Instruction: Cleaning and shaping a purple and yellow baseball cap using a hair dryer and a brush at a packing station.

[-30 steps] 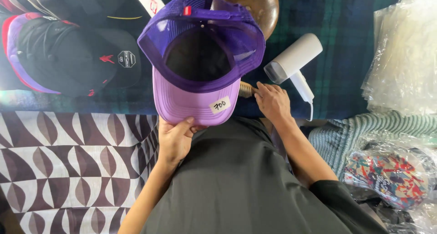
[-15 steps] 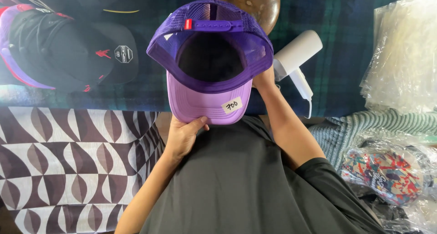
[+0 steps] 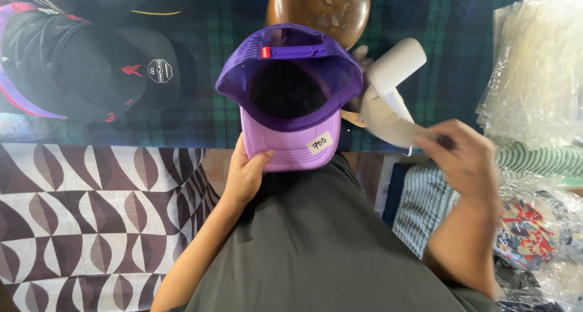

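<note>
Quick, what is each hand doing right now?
Left hand: closed on the brim of the purple cap, holding it.
Right hand: fingers pinched on a white curved piece.

Surface: dark green plaid cloth (image 3: 200, 114), with a brown-and-white patterned cloth (image 3: 91, 215) at its near edge.
On the plaid: black cap (image 3: 91, 75), round wooden bowl (image 3: 319, 8), white handheld device (image 3: 392, 87), clear plastic bags (image 3: 537, 63).

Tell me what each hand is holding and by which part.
The left hand holds the purple cap by the edge of its lilac brim. The right hand pinches the end of a curved white strip; what that strip is cannot be told.
</note>
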